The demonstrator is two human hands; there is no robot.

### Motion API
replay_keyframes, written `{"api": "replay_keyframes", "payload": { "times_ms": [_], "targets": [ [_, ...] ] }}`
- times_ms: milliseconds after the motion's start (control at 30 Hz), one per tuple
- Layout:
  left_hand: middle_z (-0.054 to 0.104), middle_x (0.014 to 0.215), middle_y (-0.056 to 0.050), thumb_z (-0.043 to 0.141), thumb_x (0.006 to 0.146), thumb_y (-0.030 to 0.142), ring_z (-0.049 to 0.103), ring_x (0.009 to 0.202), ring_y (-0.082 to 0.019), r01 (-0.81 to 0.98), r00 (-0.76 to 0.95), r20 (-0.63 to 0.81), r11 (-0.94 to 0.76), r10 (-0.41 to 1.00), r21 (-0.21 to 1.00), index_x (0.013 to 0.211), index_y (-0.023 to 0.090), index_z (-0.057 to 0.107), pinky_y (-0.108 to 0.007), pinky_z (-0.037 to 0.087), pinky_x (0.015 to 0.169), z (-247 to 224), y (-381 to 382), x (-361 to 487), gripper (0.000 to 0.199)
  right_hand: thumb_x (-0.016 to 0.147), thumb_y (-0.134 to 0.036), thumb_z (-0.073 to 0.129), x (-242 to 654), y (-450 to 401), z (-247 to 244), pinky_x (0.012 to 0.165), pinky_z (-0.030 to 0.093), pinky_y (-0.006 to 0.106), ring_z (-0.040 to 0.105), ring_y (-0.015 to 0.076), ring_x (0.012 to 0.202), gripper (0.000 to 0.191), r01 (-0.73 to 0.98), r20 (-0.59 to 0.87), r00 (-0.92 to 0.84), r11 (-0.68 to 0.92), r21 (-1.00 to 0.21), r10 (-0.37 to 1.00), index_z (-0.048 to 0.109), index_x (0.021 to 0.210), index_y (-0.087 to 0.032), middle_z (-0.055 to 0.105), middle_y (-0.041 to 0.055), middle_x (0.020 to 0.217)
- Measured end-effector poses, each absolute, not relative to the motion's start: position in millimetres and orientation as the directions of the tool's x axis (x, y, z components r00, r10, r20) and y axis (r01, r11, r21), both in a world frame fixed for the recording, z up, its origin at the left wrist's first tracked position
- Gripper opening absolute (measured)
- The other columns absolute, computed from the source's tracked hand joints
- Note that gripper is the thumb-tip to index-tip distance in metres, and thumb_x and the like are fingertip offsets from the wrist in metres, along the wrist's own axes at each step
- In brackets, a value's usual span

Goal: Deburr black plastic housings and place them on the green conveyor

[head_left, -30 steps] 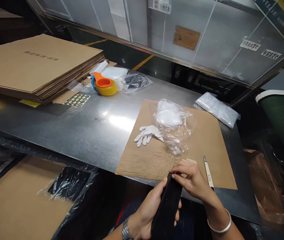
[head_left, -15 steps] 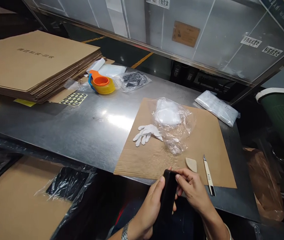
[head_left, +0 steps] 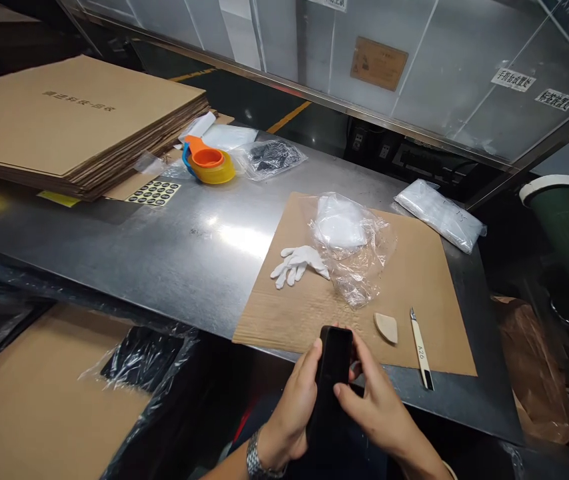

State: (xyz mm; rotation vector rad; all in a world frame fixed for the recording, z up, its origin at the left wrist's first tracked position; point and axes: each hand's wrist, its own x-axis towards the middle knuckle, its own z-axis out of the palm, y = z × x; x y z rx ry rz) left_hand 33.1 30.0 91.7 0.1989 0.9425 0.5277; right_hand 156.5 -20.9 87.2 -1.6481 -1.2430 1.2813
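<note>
A long black rectangular case-like part [head_left: 335,353] with rounded corners is held between my hands, just off the table's front edge. My left hand [head_left: 291,407] wraps its left side, thumb along the edge. My right hand [head_left: 377,403] grips the right side, with the thumb on its face and the fingers behind. The lower end of the part blends into dark clothing and is hard to make out. Beyond it on the cardboard sheet [head_left: 274,313] lie a beige wedge-shaped pad [head_left: 387,328] and a craft knife [head_left: 420,350] marked A26.
A white glove [head_left: 298,263] and a clear plastic bag [head_left: 354,247] with white material lie on the cardboard. A packet [head_left: 439,215] rests at the back right. Leftward are a tape dispenser [head_left: 209,163], a sticker sheet [head_left: 154,193] and stacked cardboard [head_left: 84,120]. A plastic-lined box [head_left: 54,393] stands lower left.
The black part has been turned so its face shows more toward me. My right hand has shifted from its top corner down along the right side, thumb now on the face.
</note>
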Motion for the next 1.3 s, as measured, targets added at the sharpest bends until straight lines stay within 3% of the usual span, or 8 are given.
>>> {"api": "replay_keyframes", "payload": {
  "times_ms": [133,200,300,400,533,733,967,1300],
  "targets": [
    [0.064,0.054,-0.009,0.030,0.090,0.049,0.060,0.046,-0.016,-0.316,0.509,-0.746,0.899,0.429,0.302,0.089,0.005,0.065,-0.024,0.047,0.047,95,37,30,0.056,0.076,-0.019,0.056,147,-35,83,0.107,0.026,0.046,0.026,0.0240,0.134,0.079,0.230,-0.261,-0.060,-0.241,-0.943,0.963,0.017,0.144,-0.025,0.026,0.0090,0.147],
    [0.063,0.053,-0.010,0.027,0.091,0.050,0.059,0.044,-0.016,-0.305,0.528,-0.749,0.912,0.401,0.274,0.086,0.005,0.065,-0.024,0.046,0.045,95,39,29,0.059,0.077,-0.021,0.057,145,-35,83,0.104,0.031,0.044,0.033,0.0239,0.130,0.074,0.208,-0.262,-0.006,-0.256,-0.944,0.965,0.022,0.142,-0.023,0.034,0.0106,0.143],
    [0.065,0.055,-0.009,0.028,0.091,0.048,0.057,0.040,-0.015,-0.296,0.551,-0.739,0.919,0.388,0.262,0.089,0.006,0.065,-0.023,0.044,0.041,93,39,31,0.056,0.080,-0.030,0.056,145,-24,84,0.078,0.051,0.033,0.062,0.0191,0.091,0.050,0.217,-0.277,0.151,-0.306,-0.927,0.949,0.041,0.127,-0.019,0.061,0.0095,0.109],
    [0.066,0.059,-0.009,0.027,0.092,0.047,0.058,0.039,-0.014,-0.260,0.588,-0.722,0.931,0.364,0.257,0.088,0.007,0.065,-0.021,0.044,0.039,90,39,32,0.055,0.086,-0.042,0.048,150,-8,82,0.044,0.044,0.021,0.056,0.0109,0.046,0.028,0.269,-0.294,0.271,-0.366,-0.891,0.917,0.050,0.101,-0.018,0.061,-0.0019,0.063],
    [0.065,0.067,-0.011,0.023,0.092,0.050,0.063,0.051,-0.016,-0.254,0.650,-0.678,0.939,0.343,0.231,0.076,0.005,0.064,-0.023,0.048,0.047,82,42,30,0.063,0.090,-0.051,0.036,163,8,71,0.043,0.043,0.021,0.055,0.0107,0.041,0.036,0.323,-0.271,0.340,-0.383,-0.866,0.900,0.048,0.079,-0.019,0.057,-0.0026,0.051],
    [0.069,0.080,-0.013,0.034,0.085,0.061,0.064,0.064,-0.018,-0.162,0.442,-0.673,0.791,0.593,0.590,0.091,0.009,0.060,-0.025,0.049,0.055,53,52,37,0.059,0.090,-0.052,0.035,198,32,59,0.041,0.035,0.020,0.048,0.0107,0.036,0.043,0.506,-0.149,0.414,-0.363,-0.783,0.898,0.048,0.064,-0.020,0.045,-0.0050,0.038],
    [0.057,0.119,-0.013,0.048,0.082,0.051,0.049,0.115,-0.025,-0.008,0.206,-0.359,0.369,0.910,0.929,0.117,0.016,0.047,-0.039,0.035,0.099,8,67,61,0.049,0.092,-0.036,0.042,240,91,42,0.068,0.048,0.028,0.063,0.0148,0.074,0.025,0.750,0.094,0.330,-0.201,-0.630,0.939,0.057,0.098,-0.016,0.066,0.0033,0.084],
    [0.048,0.126,-0.017,0.047,0.082,0.035,0.038,0.119,-0.031,0.311,0.076,0.006,-0.029,0.997,0.950,0.125,0.011,0.049,-0.054,0.023,0.104,-23,83,63,0.049,0.090,-0.031,0.051,247,199,14,0.083,0.049,0.039,0.058,0.0172,0.096,0.023,0.933,0.105,0.130,-0.086,-0.349,0.986,0.057,0.108,-0.018,0.058,0.0062,0.113]
  ]
}}
